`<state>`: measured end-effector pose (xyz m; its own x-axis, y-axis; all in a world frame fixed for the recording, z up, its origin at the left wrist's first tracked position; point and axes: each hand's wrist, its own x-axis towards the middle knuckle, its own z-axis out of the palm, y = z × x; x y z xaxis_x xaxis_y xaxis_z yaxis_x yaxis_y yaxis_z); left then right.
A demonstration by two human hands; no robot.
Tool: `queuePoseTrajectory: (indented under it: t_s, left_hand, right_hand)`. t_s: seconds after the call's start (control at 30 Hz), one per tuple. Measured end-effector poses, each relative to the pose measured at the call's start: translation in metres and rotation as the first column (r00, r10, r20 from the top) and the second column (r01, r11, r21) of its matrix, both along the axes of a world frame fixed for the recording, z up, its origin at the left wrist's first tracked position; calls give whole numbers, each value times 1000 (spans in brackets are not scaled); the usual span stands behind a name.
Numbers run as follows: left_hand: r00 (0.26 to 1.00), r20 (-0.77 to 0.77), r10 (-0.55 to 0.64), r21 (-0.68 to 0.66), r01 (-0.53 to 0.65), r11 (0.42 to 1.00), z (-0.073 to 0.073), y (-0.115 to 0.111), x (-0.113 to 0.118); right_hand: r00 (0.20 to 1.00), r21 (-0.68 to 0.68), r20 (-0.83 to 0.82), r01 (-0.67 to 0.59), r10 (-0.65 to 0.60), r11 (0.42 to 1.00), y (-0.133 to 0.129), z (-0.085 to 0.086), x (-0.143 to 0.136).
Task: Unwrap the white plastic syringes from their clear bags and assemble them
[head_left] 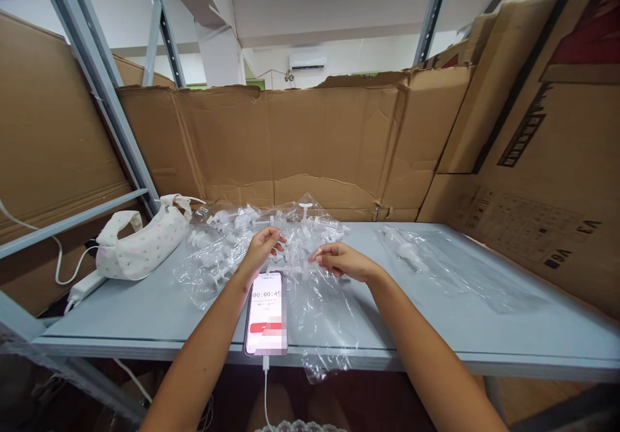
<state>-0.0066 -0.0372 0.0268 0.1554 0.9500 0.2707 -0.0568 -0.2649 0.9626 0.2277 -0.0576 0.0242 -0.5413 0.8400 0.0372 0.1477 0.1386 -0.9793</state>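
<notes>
Many white and clear plastic parts, some shaped like syringes, lie in clear plastic bags (217, 251) across the middle of the table. My left hand (264, 248) is over the pile just behind the phone, its fingers loosely curled and a little apart, with nothing visible in them. My right hand (343, 261) is to its right, thumb and forefinger closed together on thin clear film. That film seems to belong to a clear plastic bag (324, 316) running down over the table's front edge. A white T-shaped plunger (305, 208) sticks up behind my hands.
A phone (265, 316) showing a running timer lies at the front edge, its cable hanging down. Another clear bag (411, 251) with white parts lies to the right. A white cloth item (145, 245) and power strip (84, 290) are left. Cardboard walls (290, 141) enclose the table (436, 329).
</notes>
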Motion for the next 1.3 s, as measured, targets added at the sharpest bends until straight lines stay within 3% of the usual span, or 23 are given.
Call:
queuePoseTrajectory:
  t_s: [0.17,0.43,0.6,0.8,0.97,1.13,1.3]
  left_hand:
    - [998,14,-62,4,62,998,2,-3,1]
    - [999,8,-31,-57,32,998,0,1,2]
    - [1000,3,-15,25,15,1000,-1,3,-2]
    - [994,-110,16,116,-3,993,0,3,-7]
    - [988,-128,86,176,-63,982,-5,10,-8]
    - [959,-111,262,318,-216,923,-9,12,-5]
    - [985,-23,171,130,-166,977,-5,9,-2]
  right_hand:
    - [997,46,-40,74,-72,996,2,-1,1]
    - [968,47,-126,224,-217,973,6,-2,4]
    - [964,42,-123,242,-236,969,5,0,6]
    - [967,58,-116,235,-227,970,6,0,10]
    - [955,90,-142,273,-259,958,5,2,11]
    - [965,67,-120,242,-232,968,7,0,10]
    - [959,81,-132,264,-252,961,7,-1,11]
